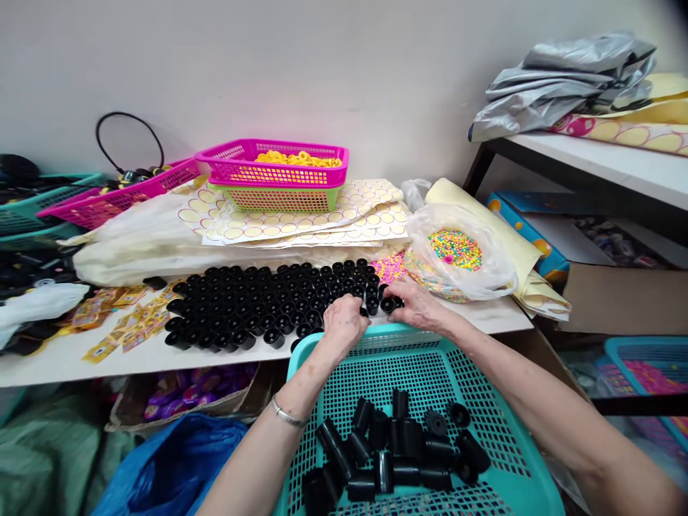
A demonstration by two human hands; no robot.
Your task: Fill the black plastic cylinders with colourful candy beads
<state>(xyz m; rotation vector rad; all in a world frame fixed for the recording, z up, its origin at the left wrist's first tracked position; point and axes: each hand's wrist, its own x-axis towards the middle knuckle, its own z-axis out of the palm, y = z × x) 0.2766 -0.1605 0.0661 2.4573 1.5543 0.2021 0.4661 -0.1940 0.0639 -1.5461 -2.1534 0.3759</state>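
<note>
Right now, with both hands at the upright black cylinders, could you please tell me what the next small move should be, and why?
Probably, the right hand should ease the nearest black cylinder snugly against the upright rows, since it sits at their right end and more loose cylinders lie jumbled in the turquoise basket.

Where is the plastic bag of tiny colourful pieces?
In the head view, the bag is right of centre on the table, beyond the person's right hand and right of the rows of black cylinders.
</note>
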